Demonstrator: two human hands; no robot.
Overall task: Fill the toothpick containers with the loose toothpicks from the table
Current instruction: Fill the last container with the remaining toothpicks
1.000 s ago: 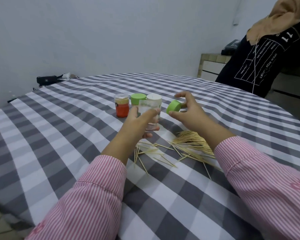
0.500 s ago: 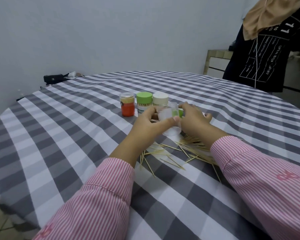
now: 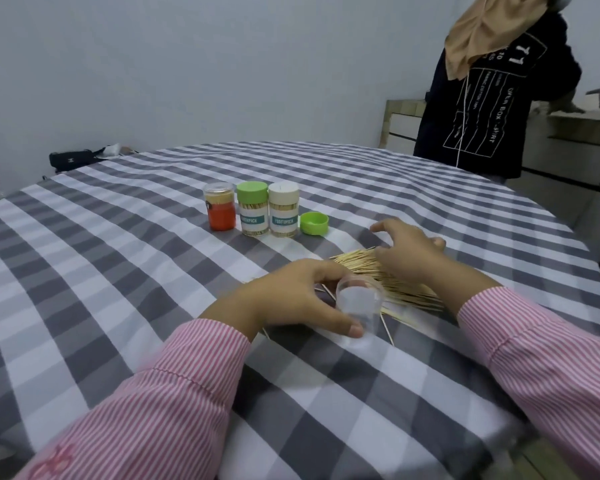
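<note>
Gripping clear container (left), right hand over toothpicks.

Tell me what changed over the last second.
The right hand let go of the green lid, now lying beside the white-lidded container, and moved onto the toothpick pile. The left hand brought the clear container nearer, tilted. The three lidded containers stayed put.

A home dining room: round table in checked cloth, plain wall, tiled counter behind
</note>
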